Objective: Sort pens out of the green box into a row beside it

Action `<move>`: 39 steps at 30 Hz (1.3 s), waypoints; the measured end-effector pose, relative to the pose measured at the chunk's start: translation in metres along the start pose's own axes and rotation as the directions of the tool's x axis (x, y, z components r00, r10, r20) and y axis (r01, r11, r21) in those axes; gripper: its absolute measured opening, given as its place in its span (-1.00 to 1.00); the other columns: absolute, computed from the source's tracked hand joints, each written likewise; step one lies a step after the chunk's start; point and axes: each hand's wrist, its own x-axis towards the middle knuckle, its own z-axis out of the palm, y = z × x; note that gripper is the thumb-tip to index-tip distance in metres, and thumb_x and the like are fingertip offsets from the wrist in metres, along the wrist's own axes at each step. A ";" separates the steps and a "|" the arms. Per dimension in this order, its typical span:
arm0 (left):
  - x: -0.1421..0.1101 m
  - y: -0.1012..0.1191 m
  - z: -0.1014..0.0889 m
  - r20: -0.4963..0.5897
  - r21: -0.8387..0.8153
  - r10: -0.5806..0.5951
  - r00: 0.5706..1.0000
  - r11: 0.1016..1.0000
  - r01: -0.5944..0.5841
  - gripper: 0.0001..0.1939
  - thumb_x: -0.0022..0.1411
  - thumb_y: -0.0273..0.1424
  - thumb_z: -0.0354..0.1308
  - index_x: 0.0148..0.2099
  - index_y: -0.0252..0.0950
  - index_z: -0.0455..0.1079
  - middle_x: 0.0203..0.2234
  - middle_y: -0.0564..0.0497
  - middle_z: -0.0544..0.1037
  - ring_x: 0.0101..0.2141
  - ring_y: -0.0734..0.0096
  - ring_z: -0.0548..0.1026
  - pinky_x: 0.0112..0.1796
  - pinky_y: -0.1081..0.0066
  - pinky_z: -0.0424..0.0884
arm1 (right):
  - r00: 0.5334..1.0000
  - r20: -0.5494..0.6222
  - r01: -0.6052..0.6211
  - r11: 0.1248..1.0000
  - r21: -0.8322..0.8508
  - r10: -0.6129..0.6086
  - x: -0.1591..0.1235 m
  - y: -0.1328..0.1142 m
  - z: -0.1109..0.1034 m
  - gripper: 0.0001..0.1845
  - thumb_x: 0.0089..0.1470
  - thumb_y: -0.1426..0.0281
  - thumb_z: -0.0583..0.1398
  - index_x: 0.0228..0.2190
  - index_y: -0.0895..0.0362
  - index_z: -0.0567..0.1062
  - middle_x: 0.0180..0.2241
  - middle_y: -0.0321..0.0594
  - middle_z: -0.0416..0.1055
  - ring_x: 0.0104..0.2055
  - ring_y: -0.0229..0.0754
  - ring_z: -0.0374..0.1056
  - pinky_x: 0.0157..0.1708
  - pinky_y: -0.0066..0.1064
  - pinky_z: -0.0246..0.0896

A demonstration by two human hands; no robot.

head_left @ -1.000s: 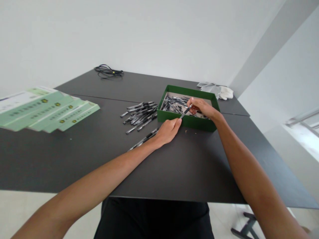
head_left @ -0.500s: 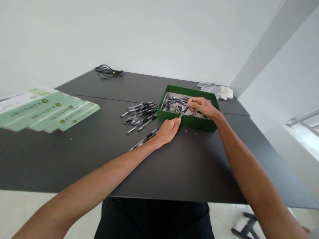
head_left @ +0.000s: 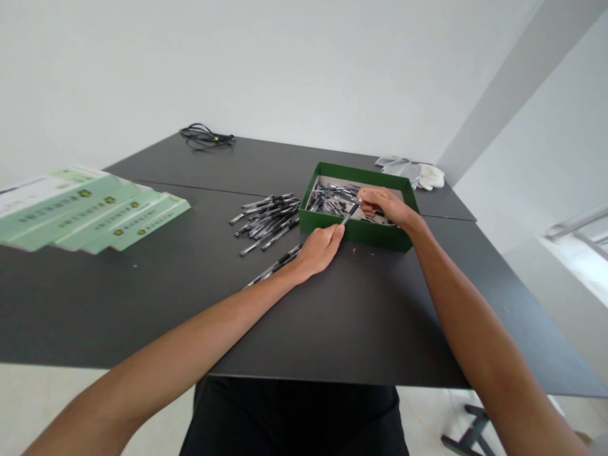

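Note:
A clear pen with a black grip (head_left: pixel 352 212) slants up over the front wall of the green box (head_left: pixel 361 235). My left hand (head_left: pixel 322 247) is closed around the pen's lower end. At its upper end, the fingertips of my right hand (head_left: pixel 381 204) pinch together over the box; any small part between them is hidden. Many small black and clear pen parts (head_left: pixel 332 197) lie loose inside the box. To the left of the box is a pile of pens (head_left: pixel 268 218), with a few more pens (head_left: pixel 273 266) partly behind my left wrist.
Green printed booklets (head_left: pixel 90 212) lie fanned out on the dark table (head_left: pixel 342 316) at the left. A coiled black cable (head_left: pixel 206 136) is at the back left. White gloves (head_left: pixel 418 173) lie behind the box on the right, near the wall.
My right fingertips have shifted slightly at the pen's upper end, and more of that end now shows. My left hand keeps its hold in the same place.

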 end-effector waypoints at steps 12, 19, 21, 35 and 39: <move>-0.001 0.004 -0.001 0.043 -0.010 -0.014 0.999 1.000 0.014 -0.38 0.58 -0.05 -0.32 -0.42 -0.25 0.27 -0.54 0.00 0.46 -0.47 0.37 0.43 -0.37 0.38 0.28 | 0.998 0.064 0.002 1.000 -0.010 -0.001 0.000 -0.001 -0.002 -0.66 0.21 0.26 0.23 -0.52 0.10 0.28 -0.57 -0.40 0.10 -0.53 -0.33 0.04 -0.52 -0.50 0.03; 0.000 0.003 -0.001 0.099 -0.003 -0.004 0.995 1.000 0.005 -0.42 0.57 -0.08 -0.29 -0.41 -0.25 0.27 -0.52 0.00 0.47 -0.47 0.37 0.43 -0.36 0.38 0.29 | 0.998 0.063 -0.002 0.999 -0.041 0.004 0.001 0.005 -0.003 -0.38 0.24 0.06 0.25 -0.64 0.08 0.12 -0.64 -0.44 -0.03 -0.59 -0.38 -0.10 -0.57 -0.50 -0.08; 0.000 0.004 -0.001 0.105 0.003 -0.003 0.994 1.000 0.003 -0.41 0.57 -0.07 -0.29 -0.40 -0.25 0.27 -0.52 0.00 0.46 -0.46 0.36 0.43 -0.36 0.38 0.29 | 0.998 0.048 -0.025 0.999 -0.046 0.027 0.001 0.006 -0.002 -0.30 0.24 -0.10 0.20 -0.65 0.06 0.06 -0.66 -0.47 -0.10 -0.61 -0.39 -0.18 -0.60 -0.49 -0.16; 0.000 0.004 -0.001 0.096 0.014 -0.004 0.995 1.000 0.002 -0.33 0.57 0.00 -0.37 -0.38 -0.26 0.31 -0.51 -0.03 0.50 -0.44 0.34 0.47 -0.36 0.38 0.32 | 0.995 0.057 -0.082 0.997 0.012 0.081 -0.001 0.000 -0.001 -0.56 0.19 0.13 0.28 -0.52 0.09 0.25 -0.58 -0.45 -0.04 -0.55 -0.35 -0.09 -0.58 -0.52 -0.08; -0.001 0.005 -0.001 0.094 0.024 -0.002 0.996 1.000 0.000 -0.36 0.58 -0.04 -0.34 -0.37 -0.26 0.33 -0.50 -0.03 0.50 -0.44 0.34 0.47 -0.34 0.38 0.32 | 0.997 0.056 -0.058 0.998 -0.008 0.058 0.000 0.007 -0.003 -0.47 0.20 0.07 0.29 -0.56 0.08 0.20 -0.61 -0.48 -0.02 -0.58 -0.39 -0.09 -0.58 -0.51 -0.11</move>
